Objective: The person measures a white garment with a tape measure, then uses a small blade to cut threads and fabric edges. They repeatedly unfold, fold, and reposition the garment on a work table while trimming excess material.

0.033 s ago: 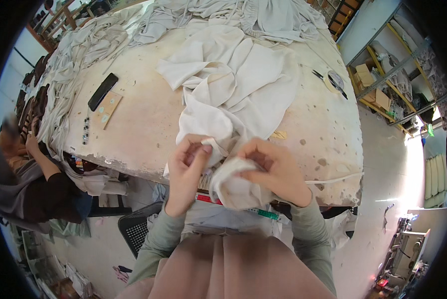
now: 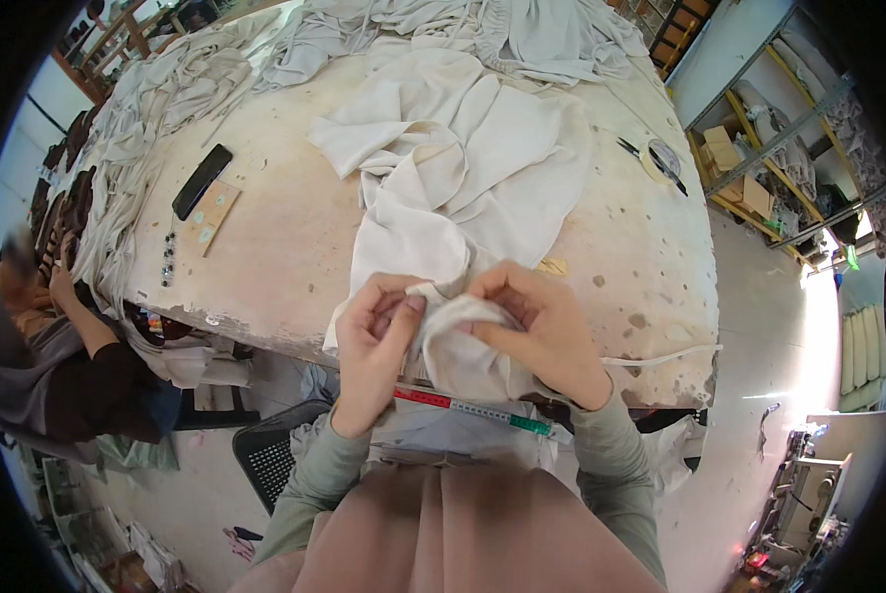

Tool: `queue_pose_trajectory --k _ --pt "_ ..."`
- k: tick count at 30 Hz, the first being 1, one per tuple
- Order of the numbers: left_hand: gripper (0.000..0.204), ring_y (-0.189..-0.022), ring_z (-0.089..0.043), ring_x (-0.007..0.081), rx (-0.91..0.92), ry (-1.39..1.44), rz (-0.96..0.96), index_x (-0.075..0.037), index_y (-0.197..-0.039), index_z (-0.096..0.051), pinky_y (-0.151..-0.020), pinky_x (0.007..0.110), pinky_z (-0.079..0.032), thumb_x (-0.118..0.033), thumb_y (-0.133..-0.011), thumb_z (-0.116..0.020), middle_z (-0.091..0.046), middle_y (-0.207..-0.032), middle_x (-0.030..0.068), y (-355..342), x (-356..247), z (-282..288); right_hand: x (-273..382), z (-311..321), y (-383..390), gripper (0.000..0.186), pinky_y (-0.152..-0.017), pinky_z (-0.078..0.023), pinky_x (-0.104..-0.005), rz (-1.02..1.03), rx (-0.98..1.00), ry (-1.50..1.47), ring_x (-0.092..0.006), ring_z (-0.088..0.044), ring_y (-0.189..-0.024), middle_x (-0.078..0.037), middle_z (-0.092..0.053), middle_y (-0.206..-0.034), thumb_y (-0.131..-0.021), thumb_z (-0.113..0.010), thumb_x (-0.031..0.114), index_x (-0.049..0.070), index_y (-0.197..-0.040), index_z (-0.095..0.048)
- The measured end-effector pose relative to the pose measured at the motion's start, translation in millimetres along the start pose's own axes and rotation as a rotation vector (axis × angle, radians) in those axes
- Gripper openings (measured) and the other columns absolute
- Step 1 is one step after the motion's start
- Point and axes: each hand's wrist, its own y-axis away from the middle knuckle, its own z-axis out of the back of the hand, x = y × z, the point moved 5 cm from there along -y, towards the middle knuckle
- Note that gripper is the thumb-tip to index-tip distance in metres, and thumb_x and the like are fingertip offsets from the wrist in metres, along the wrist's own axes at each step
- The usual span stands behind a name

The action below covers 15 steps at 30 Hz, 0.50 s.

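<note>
A cream-white garment (image 2: 502,148) lies crumpled on the worn work table (image 2: 285,257), its near end drawn over the front edge toward me. My left hand (image 2: 379,331) is closed, pinching a fold of the cloth between thumb and fingers. Close beside it, my right hand (image 2: 537,331) grips a gathered, band-like part of the same garment. Between the two hands the cloth bunches up and hangs down. Below it a red, white and green measuring tape (image 2: 463,407) runs along the table's front edge.
A black phone (image 2: 203,182) and a small wooden board (image 2: 213,217) lie left. Tape roll (image 2: 660,162) and dark scissors (image 2: 672,178) sit right. More pale garments (image 2: 551,44) pile along the far edge. Another person (image 2: 77,366) is at the left; a black chair (image 2: 275,455) stands below.
My right hand has moved slightly up, lifting the gathered cloth. More of the measuring tape shows beneath it. The left hand has shifted a little to the right, still pinching the fabric.
</note>
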Motion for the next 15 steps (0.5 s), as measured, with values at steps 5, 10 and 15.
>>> queue_pose_trajectory --k 5,10,15 --pt "0.023 -0.092 -0.058 0.0097 0.015 -0.043 -0.142 0.006 -0.113 -0.055 -0.082 0.021 -0.045 0.000 -0.090 -0.057 -0.063 -0.100 0.0087 11.3 -17.2 -22.2 -2.7 3.0 -6.4 0.025 -0.076 -0.047 -0.0236 0.017 -0.149 0.245 -0.0095 -0.059 -0.086 -0.002 -0.062 -0.091 -0.073 -0.068 -0.002 0.001 -0.096 -0.058" --pt "0.031 -0.090 -0.058 0.0113 -0.095 -0.145 -0.104 0.005 -0.113 -0.059 -0.080 0.023 -0.046 0.005 -0.082 -0.063 -0.063 -0.104 0.0104 14.1 -19.3 -9.2 -9.6 -5.0 6.1 0.033 -0.071 -0.047 -0.0292 0.259 -0.232 0.735 -0.0184 -0.060 -0.079 -0.005 -0.061 -0.089 -0.067 -0.067 -0.003 0.007 -0.097 -0.060" --pt "0.028 -0.075 -0.063 0.0154 0.082 -0.256 -0.473 0.005 -0.097 -0.067 -0.066 0.026 -0.048 0.013 -0.070 -0.065 -0.068 -0.084 0.0124 42.4 -47.0 28.5 -36.9 59.9 17.2 0.030 -0.069 -0.047 -0.0348 -0.007 -0.606 0.875 -0.0261 -0.060 -0.079 -0.009 -0.061 -0.089 -0.065 -0.066 -0.003 0.007 -0.093 -0.061"
